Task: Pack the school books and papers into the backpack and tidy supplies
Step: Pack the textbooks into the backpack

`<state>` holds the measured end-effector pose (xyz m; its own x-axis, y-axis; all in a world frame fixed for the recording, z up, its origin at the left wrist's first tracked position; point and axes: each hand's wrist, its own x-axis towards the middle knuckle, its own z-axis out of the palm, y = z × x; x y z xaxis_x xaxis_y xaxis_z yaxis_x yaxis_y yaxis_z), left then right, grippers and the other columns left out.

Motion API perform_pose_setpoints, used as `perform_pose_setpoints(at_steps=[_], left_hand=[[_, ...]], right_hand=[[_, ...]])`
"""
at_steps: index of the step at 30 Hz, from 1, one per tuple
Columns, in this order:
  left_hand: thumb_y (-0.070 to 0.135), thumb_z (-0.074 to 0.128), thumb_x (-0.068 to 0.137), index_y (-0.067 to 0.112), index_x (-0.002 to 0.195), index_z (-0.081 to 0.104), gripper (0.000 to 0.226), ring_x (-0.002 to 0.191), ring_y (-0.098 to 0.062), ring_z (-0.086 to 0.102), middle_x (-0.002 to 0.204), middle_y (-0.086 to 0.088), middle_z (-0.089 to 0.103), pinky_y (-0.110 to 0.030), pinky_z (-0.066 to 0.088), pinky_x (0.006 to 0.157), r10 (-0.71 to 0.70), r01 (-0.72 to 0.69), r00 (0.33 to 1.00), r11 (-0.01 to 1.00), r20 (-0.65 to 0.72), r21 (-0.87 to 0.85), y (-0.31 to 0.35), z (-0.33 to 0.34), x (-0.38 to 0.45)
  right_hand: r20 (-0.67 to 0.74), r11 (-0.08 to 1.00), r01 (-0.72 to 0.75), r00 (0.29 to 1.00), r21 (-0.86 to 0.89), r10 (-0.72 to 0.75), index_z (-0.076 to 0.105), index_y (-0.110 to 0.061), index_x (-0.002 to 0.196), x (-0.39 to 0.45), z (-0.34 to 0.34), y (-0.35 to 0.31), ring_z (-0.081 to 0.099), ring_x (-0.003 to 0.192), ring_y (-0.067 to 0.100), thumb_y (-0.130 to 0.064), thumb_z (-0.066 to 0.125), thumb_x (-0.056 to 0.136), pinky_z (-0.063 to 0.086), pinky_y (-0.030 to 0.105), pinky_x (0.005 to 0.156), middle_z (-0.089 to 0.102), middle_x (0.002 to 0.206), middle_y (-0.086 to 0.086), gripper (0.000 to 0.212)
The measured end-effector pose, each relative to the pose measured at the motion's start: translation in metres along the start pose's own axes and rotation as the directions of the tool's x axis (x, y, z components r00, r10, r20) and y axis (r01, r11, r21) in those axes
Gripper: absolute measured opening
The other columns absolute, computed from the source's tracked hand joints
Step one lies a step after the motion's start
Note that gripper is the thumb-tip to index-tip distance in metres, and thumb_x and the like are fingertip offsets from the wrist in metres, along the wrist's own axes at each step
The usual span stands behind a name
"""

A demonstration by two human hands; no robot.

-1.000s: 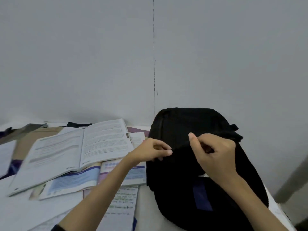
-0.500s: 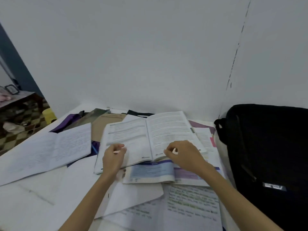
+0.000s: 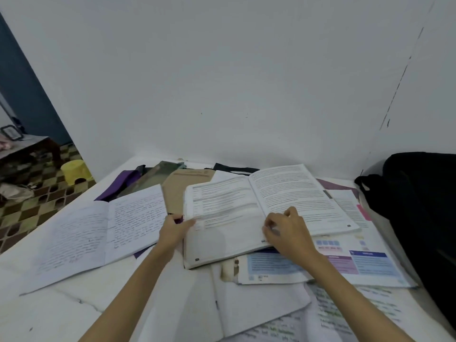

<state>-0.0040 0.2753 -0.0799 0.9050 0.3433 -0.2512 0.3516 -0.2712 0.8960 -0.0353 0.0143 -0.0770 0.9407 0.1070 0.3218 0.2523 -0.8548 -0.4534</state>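
the open book point(image 3: 259, 208) is pinched by the left hand point(image 3: 172, 230) and right hand point(image 3: 287, 230); pages could be creased if shut carelessly.

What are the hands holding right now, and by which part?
Both hold the open textbook: the left hand grips its left page edge, the right hand pinches the pages near the spine's bottom.

Grey-white wall point(image 3: 222, 70) straight ahead of me, with a dashed dark crack line point(image 3: 399, 77) running down its right part. Left of the wall, a dark blue door frame point(image 3: 22, 90). Past the frame, checkered floor point(image 3: 29, 208). On that floor just left of the wall's lower corner, a yellow stool point(image 3: 75, 172). Further left of the wall, a dark low table point(image 3: 29, 146) carrying a small framed picture point(image 3: 11, 132).
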Motion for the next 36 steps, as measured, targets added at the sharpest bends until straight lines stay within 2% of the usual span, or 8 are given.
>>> perform_pose_setpoints(at_steps=[3,7,13,18,23,27,30,36], left_hand=[[0.017,0.066,0.087,0.008,0.081,0.06,0.013,0.077,-0.021,0.057,0.094,-0.011,0.064,-0.031,0.043,0.073,-0.056,0.067,0.995,0.99,0.088,-0.12,0.004,-0.01,0.002],[0.015,0.064,0.089,0.018,0.12,0.054,0.033,0.095,-0.019,0.064,0.108,-0.003,0.067,-0.029,0.053,0.074,0.005,0.078,0.935,0.972,0.354,-0.22,0.011,-0.006,-0.007],[0.017,0.061,0.091,0.018,0.125,0.048,0.036,0.086,-0.015,0.063,0.098,0.002,0.064,-0.027,0.052,0.067,0.25,-0.179,0.923,0.951,0.292,-0.251,0.071,-0.002,-0.014],[0.027,0.052,0.096,0.022,0.131,0.038,0.038,0.094,-0.006,0.06,0.11,0.007,0.058,-0.016,0.053,0.068,0.452,-0.379,0.8,0.89,0.393,-0.253,0.114,0.039,-0.04],[0.062,0.023,0.091,0.029,0.141,0.035,0.061,0.113,-0.016,0.053,0.14,0.003,0.047,-0.031,0.05,0.084,0.376,-0.368,0.686,0.918,0.623,-0.149,0.126,0.096,-0.05],[0.048,0.029,0.099,0.025,0.134,0.045,0.046,0.127,-0.018,0.04,0.141,0.001,0.04,-0.034,0.036,0.101,0.316,-0.507,0.57,0.861,0.759,0.022,0.108,0.125,-0.05],[0.033,0.058,0.092,0.025,0.127,0.046,0.038,0.126,-0.021,0.042,0.142,-0.003,0.038,-0.043,0.043,0.102,0.299,-0.483,0.732,0.861,0.612,0.157,0.08,0.141,-0.028],[0.009,0.063,0.089,0.021,0.121,0.032,0.046,0.084,-0.014,0.065,0.105,-0.003,0.061,-0.026,0.052,0.06,0.101,0.03,0.882,0.963,0.46,-0.269,0.072,0.151,-0.012]], right_hand=[[0.005,1.0,-0.024,1.0,0.001,0.024,0.066,-0.011,0.089,0.004,0.0,-0.006,0.042,0.09,0.019,-0.023,0.059,0.088,0.043,0.036,0.081,0.059,0.074,-0.005,0.014],[0.03,0.996,-0.074,0.997,0.043,0.073,0.066,-0.008,0.084,0.011,0.003,-0.006,0.044,0.09,0.018,-0.024,0.058,0.089,0.04,0.03,0.077,0.049,0.067,-0.009,0.018],[0.219,0.854,-0.303,0.949,0.424,0.228,0.067,-0.026,0.088,0.025,-0.013,-0.006,0.058,0.085,0.01,-0.038,0.059,0.09,0.043,0.022,0.071,0.066,0.094,-0.008,0.014],[0.331,0.683,-0.376,0.921,0.626,0.203,0.062,-0.024,0.113,0.036,-0.066,-0.004,0.064,0.098,0.015,-0.059,0.04,0.087,0.05,0.029,0.083,0.068,0.11,-0.008,0.049],[0.257,0.62,-0.413,0.909,0.667,0.329,0.064,-0.025,0.114,0.051,-0.108,0.008,0.063,0.091,0.015,-0.067,0.031,0.085,0.049,0.029,0.079,0.069,0.106,-0.005,0.06],[0.251,0.624,-0.481,0.871,0.616,0.423,0.07,-0.024,0.109,0.051,-0.122,0.04,0.066,0.089,0.02,-0.077,0.04,0.075,0.051,0.032,0.082,0.072,0.099,-0.001,0.07],[0.261,0.584,-0.566,0.81,0.582,0.525,0.071,-0.013,0.096,0.046,-0.121,0.07,0.062,0.072,0.019,-0.062,0.051,0.084,0.047,0.036,0.077,0.07,0.087,0.007,0.055],[0.168,0.423,-0.691,0.614,0.587,0.771,0.067,-0.011,0.098,0.027,-0.105,0.113,0.059,0.091,0.027,-0.06,0.036,0.093,0.046,0.042,0.09,0.065,0.1,0.012,0.058]])
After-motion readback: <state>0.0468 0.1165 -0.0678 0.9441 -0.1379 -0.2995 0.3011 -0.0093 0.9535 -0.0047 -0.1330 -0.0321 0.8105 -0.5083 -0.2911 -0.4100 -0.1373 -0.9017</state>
